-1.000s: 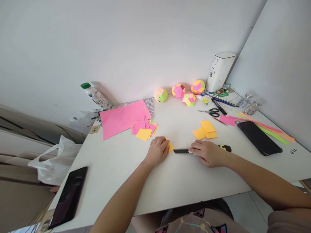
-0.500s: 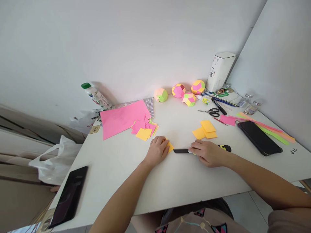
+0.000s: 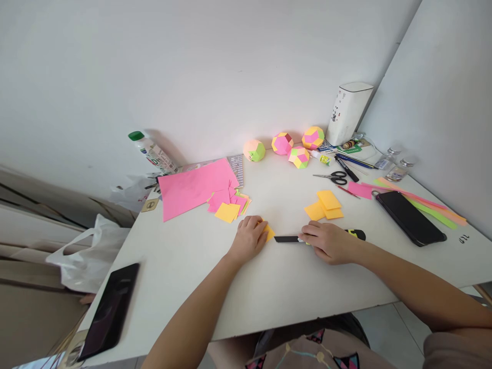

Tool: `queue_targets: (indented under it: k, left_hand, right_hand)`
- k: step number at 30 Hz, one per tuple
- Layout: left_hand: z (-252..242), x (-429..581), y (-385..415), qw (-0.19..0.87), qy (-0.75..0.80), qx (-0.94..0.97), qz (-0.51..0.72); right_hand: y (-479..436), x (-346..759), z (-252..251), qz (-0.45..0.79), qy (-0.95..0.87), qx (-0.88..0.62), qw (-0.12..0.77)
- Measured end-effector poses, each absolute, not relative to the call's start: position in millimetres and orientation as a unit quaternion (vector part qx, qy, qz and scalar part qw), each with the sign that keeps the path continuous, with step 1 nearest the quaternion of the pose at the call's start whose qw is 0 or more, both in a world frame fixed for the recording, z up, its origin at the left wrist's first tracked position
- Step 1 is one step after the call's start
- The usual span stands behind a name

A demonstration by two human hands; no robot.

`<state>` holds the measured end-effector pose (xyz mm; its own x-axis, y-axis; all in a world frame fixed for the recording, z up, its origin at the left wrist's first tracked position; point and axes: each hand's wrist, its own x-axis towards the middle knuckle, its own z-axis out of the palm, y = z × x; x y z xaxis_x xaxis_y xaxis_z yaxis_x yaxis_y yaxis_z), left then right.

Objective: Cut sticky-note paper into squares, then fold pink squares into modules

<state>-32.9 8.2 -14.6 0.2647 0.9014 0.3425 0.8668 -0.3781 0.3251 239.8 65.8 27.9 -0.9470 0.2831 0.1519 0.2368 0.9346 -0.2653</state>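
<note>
My left hand rests on the white table with its fingers curled and pressed onto an orange piece of paper. Most of that paper is hidden under the fingers. A black and yellow utility knife lies under my right hand, which is closed around its middle. Its dark blade sticks out to the left, flat near the table, the tip close to the paper's right corner. Beyond my right hand lie several orange paper pieces. Past my left hand, another orange piece overlaps a pile of pink and green cut papers.
Several coloured paper balls stand along the wall. Scissors, a glue bottle and a phone are on the right. A pink sheet and a black tablet-like device lie on the left.
</note>
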Motion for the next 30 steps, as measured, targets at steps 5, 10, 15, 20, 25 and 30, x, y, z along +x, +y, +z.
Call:
queue_targets:
  k: [5, 10, 15, 20, 25, 30]
  left_hand:
    - [-15.1, -33.0, 8.4, 0.037, 0.556, 0.795, 0.240]
    - [-15.7, -33.0, 8.3, 0.039, 0.559, 0.794, 0.236]
    - [-15.4, -32.7, 8.2, 0.036, 0.560, 0.794, 0.235]
    - [-14.7, -33.1, 7.9, 0.040, 0.559, 0.794, 0.233]
    - [-15.2, -33.2, 8.0, 0.041, 0.557, 0.795, 0.236]
    - [-14.0, -32.5, 7.8, 0.042, 0.558, 0.795, 0.235]
  right_hand:
    - [66.3, 240.0, 27.2, 0.122, -0.979, -0.135, 0.094]
    - [66.6, 240.3, 26.0, 0.120, -0.980, -0.133, 0.092]
    - [66.7, 241.0, 24.7, 0.119, -0.980, -0.136, 0.088]
    - [67.2, 241.3, 23.7, 0.118, -0.979, -0.138, 0.089]
    - [67.1, 241.5, 24.1, 0.119, -0.979, -0.140, 0.087]
    - [67.5, 241.8, 24.1, 0.119, -0.979, -0.138, 0.090]
